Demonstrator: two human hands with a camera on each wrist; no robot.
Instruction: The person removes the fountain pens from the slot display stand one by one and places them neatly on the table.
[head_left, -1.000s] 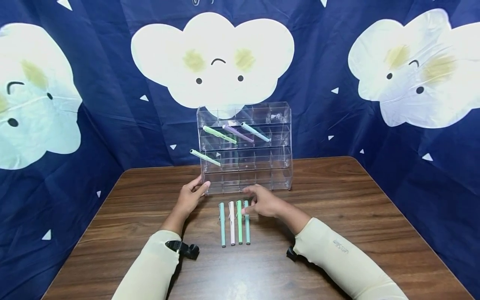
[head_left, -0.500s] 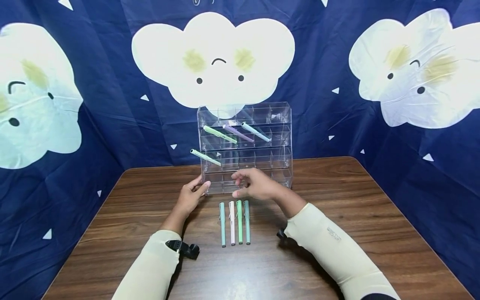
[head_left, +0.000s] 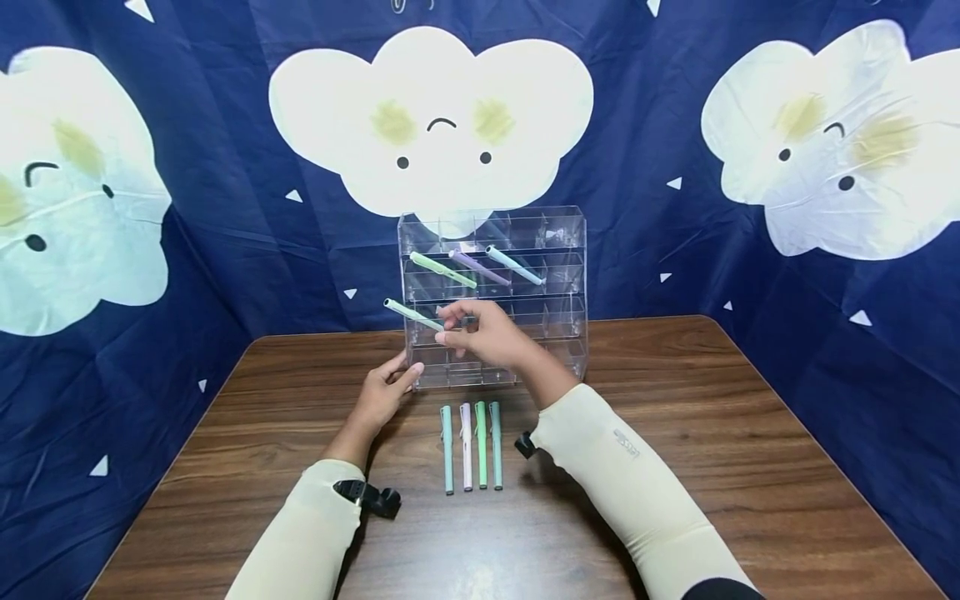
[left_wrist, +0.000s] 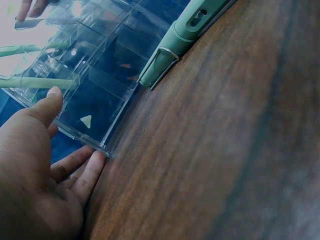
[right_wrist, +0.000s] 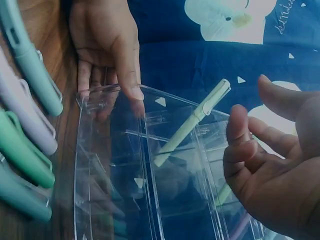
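In the head view a clear acrylic pen rack (head_left: 566, 304) stands on the table. My left hand (head_left: 384, 396) grips its lower left corner, thumb in front and fingers round the side. My right hand (head_left: 483, 333) is in front of the rack beside a pale green pen (head_left: 408, 312) that leans out of a left compartment; thumb and fingers are apart with nothing between them in the right wrist view. Higher up in the rack slant a light green pen (head_left: 442, 269), a purple pen (head_left: 480, 267) and a light blue pen (head_left: 514, 265).
Before the rack, side by side on the wooden table (head_left: 712, 442), lie a teal pen (head_left: 447, 450), a pale pinkish pen (head_left: 467, 450), a green pen (head_left: 482, 450) and another teal pen (head_left: 496, 450). A blue cloth (head_left: 637, 250) with clouds hangs behind.
My right hand has risen from beside the pens on the table, moving up and left to the pale green pen in the rack. My left hand has stayed at the corner.
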